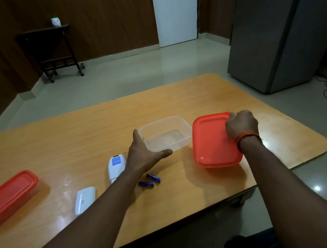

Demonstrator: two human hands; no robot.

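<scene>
a long wooden table (176,105) with rounded corners carries everything. a tall grey fridge (271,31) stands on the floor off its far right corner.

the red lid (211,144) sits toward the right edge of the table, about midway between the far and near edges. the right hand (241,123), with an orange thread around the wrist, has its fingers curled over the lid's far right corner and grips it there. whether the lid lies flat on the wood or is raised a little cannot be told.

a closed tub with a red lid (9,196) lies at the left edge, well apart from the rest.

the clear tub (182,144) stands open-topped near the middle of the table, just beside the red lid's left side. the left hand (143,154) is spread wide. its fingers are straight along the tub's left wall and its thumb is stretched under the near wall. it holds nothing, and real contact with the plastic cannot be told.

a white remote (116,168) lies face down just left of the left wrist. its loose white cover (85,200) lies nearer the near edge.

two small blue batteries (153,177) lie side by side just right of the left forearm.
</scene>
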